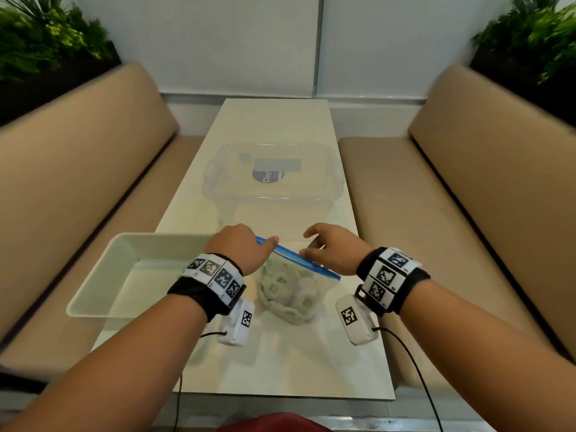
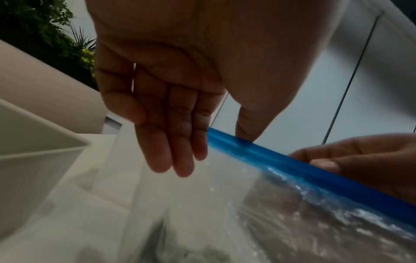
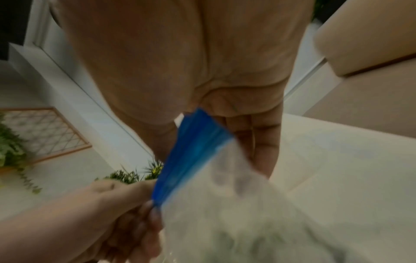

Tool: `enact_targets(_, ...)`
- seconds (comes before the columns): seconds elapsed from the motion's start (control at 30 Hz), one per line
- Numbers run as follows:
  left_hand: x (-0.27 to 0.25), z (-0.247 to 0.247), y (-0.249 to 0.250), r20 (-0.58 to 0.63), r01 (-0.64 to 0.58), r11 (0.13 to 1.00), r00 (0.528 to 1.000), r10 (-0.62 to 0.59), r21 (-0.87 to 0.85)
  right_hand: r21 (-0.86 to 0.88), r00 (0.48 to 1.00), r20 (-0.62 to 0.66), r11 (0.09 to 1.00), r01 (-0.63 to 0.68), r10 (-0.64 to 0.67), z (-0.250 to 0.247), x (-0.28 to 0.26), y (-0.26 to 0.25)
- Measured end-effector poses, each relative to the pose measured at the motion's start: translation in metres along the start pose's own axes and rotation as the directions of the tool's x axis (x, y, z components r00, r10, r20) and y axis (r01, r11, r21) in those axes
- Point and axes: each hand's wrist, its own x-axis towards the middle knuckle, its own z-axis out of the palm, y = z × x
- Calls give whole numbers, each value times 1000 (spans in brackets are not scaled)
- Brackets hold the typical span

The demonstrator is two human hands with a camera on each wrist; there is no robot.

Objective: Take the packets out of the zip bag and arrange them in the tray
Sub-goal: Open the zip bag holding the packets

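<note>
Packets (image 1: 288, 296), pale green and bunched together, are all sitting inside the zip bag (image 1: 291, 285), which is standing on the white bench (image 1: 280, 363) at the lower centre of the head frame. Its blue zip strip (image 1: 297, 257) is running slantwise between the two hands and appears sealed, though blur is making that hard to confirm. At the strip's upper-left end, the left hand (image 1: 241, 247) is pinching it between thumb and fingers; the right hand (image 1: 332, 249) is gripping it nearer the lower-right end, thumb in front and fingers behind. Just left of the bag, the white tray (image 1: 93, 294) is holding no packets. Further up the frame, a clear plastic tub (image 1: 274, 173) is resting on the bench. Judging by this, the task is barely starting: opening the bag, removing every packet and arranging them are all remaining.
</note>
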Motion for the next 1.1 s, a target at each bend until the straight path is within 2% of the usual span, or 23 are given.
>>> enact_targets(0.13, 1, 3, 9, -1, 12, 992, 1000, -12, -126, 97, 1000, 13, 995, -9, 8, 10, 3, -10)
enact_targets(0.2, 2, 6, 7, -15, -28, 978, 1000, 26, -207, 81, 999, -26, 996, -24, 26, 13, 4, -10)
enact_targets(0.27, 2, 11, 5, -20, -90, 911, 996, 89, -403, 77, 996, -61, 995, -63, 68, 14, 8, -8)
enact_targets(0.33, 0, 16, 3, 9, -156, 792, 980, 200, -590, 141, 991, -83, 986, -91, 103, 16, 12, -2)
enact_targets(0.4, -3, 19, -1, 32, -194, 724, 958, 286, -662, 203, 985, -125, 975, -94, 121, 17, 13, 5)
enact_targets(0.53, 1, 25, -8, 3, -215, 762, 962, 273, -610, 287, 976, -170, 954, -83, 136, 17, 9, 16)
enact_targets(0.6, 3, 30, -8, -20, -209, 766, 969, 248, -608, 265, 982, -139, 960, -87, 127, 20, 9, 19)
enact_targets(0.73, 6, 42, -8, -61, -286, 779, 950, 305, -558, 207, 988, -74, 972, -115, 133, 30, 11, 22)
enact_targets(0.87, 9, 43, 0, -29, -206, 833, 974, 224, -514, 138, 991, -101, 988, -77, 91, 34, 15, 24)
enact_targets(1.0, 10, 40, 8, -17, -168, 806, 981, 192, -567, 235, 989, -124, 971, -50, 81, 37, 24, 22)
enact_targets(1.1, 16, 42, 5, 13, -165, 821, 979, 206, -546, 253, 981, -153, 964, -79, 121, 41, 32, 22)
